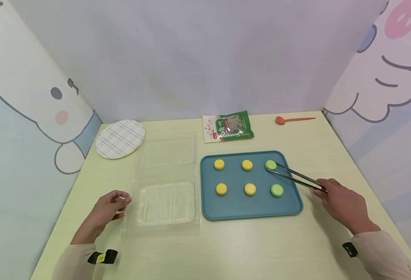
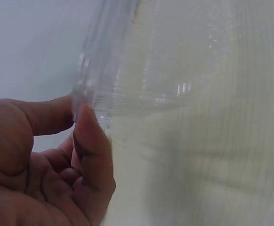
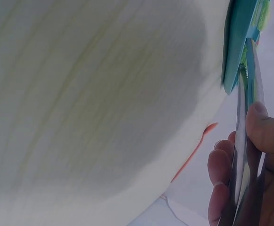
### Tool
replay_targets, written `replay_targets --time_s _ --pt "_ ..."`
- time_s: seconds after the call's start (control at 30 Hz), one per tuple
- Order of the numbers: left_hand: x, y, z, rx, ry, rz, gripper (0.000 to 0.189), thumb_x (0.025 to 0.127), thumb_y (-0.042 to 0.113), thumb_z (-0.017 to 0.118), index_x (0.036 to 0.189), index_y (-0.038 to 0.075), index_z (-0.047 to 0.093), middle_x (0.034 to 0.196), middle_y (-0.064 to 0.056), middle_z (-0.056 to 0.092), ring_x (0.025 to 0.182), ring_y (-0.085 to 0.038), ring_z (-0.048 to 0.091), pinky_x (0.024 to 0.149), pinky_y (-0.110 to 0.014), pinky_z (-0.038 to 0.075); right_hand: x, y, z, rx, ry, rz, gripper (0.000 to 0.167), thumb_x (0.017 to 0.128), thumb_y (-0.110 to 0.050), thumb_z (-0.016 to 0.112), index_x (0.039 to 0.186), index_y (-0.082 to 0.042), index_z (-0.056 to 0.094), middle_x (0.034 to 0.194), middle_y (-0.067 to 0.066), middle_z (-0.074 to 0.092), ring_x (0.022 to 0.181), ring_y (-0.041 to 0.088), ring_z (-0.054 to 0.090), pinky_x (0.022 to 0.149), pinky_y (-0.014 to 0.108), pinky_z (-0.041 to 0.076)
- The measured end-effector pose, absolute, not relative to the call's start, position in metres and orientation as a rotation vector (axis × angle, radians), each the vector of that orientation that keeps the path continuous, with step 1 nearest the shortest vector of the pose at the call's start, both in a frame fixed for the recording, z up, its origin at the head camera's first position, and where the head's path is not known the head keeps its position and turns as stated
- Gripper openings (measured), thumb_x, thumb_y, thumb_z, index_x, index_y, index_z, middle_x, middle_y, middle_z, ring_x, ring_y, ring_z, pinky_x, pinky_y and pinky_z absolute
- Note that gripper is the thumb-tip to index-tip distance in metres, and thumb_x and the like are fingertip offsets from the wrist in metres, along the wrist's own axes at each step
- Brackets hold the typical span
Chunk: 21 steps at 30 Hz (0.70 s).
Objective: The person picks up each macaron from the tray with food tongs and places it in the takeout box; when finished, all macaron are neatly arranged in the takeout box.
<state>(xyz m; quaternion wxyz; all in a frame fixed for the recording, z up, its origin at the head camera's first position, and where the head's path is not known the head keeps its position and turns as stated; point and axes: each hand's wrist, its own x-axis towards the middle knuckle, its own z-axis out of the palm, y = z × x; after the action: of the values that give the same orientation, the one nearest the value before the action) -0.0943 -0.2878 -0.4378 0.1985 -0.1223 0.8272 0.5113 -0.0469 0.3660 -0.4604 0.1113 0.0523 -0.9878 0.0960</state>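
Note:
My right hand [image 1: 345, 202] grips a pair of metal tongs [image 1: 301, 179], its thumb and fingers around the arms in the right wrist view. The tong tips straddle a green macaron [image 1: 270, 165] at the back right of a blue tray [image 1: 233, 208]. Another green macaron [image 1: 277, 190] lies in front of it, and several yellow macarons [image 1: 250, 189] sit further left on the tray. With thumb and forefinger my left hand [image 1: 109, 208] pinches the left edge of a clear plastic clamshell box [image 1: 167, 204]. The box lies open with its lid [image 1: 168, 153] folded back.
A checked round plate [image 1: 120, 139] lies at the back left. Near the back wall are a green and white packet [image 1: 228, 126] and a red spoon [image 1: 294, 119]. Patterned cloth walls close off the table's back and sides. The tray stands just right of the box.

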Motion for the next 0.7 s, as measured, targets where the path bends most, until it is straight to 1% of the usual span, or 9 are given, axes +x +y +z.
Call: replay_targets --time_s 0.27,0.5,0.7 --pt "-0.095 -0.285 -0.438 -0.328 2.326 1.454 0.037 0.102 0.022 0.063 0.122 -0.006 0.051 0.087 -0.005 0.055 0.077 -0.016 0.055 0.068 -0.029 0.054 -0.051 0.364 -0.457 0.166 -2.884 0.305 0.027 0.089 -0.015 0.076 0.111 -0.009 0.063 0.091 0.009 0.063 0.05 0.018 0.05 0.04 0.036 0.033" --pt "-0.095 -0.279 -0.435 -0.34 2.342 1.449 0.034 0.102 0.019 0.063 0.121 -0.006 0.052 0.088 -0.005 0.055 0.077 -0.015 0.055 0.065 -0.028 0.054 -0.057 0.353 -0.452 0.202 -2.868 0.343 0.028 0.089 -0.017 0.076 0.114 -0.013 0.064 0.094 0.006 0.065 0.052 0.014 0.05 0.04 0.034 0.032" --pt "-0.097 -0.28 -0.436 -0.352 2.343 1.436 0.033 0.102 0.019 0.062 0.121 -0.006 0.052 0.088 -0.005 0.055 0.077 -0.016 0.054 0.065 -0.028 0.054 -0.065 0.337 -0.444 0.255 -2.853 0.338 0.032 0.087 -0.017 0.078 0.114 -0.011 0.063 0.093 0.006 0.065 0.053 0.015 0.051 0.041 0.035 0.034"
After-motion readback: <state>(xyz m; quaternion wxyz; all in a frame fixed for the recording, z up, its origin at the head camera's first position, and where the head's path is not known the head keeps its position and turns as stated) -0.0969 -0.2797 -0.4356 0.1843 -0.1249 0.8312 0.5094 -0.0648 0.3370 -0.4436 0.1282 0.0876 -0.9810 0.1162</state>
